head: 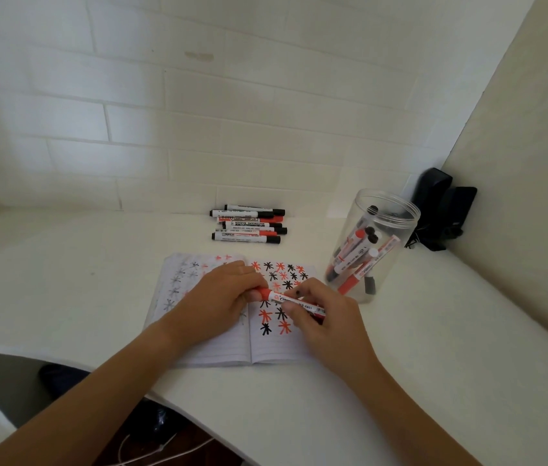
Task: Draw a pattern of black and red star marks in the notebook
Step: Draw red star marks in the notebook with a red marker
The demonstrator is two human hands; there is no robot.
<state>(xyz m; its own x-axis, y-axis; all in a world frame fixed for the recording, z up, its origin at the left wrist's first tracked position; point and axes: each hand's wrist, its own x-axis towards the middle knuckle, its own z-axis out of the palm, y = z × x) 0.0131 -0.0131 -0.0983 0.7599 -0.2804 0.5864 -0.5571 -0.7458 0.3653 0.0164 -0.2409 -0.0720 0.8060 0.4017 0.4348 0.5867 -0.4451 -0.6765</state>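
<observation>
Your two hands meet just below the middle of the frame, over the open notebook that lies on the white desk. Your left hand pinches the red cap end of a red marker, fingers curled round it. Your right hand grasps the marker's white barrel, which lies almost level across the right page. That page carries rows of black and red stars; the left page shows only faint marks, seemingly bled through. Above the notebook, near the tiled wall, a pile of markers lies side by side. To the right of the notebook stands a clear jar with more markers inside. A dark object sits in the corner behind the jar.
</observation>
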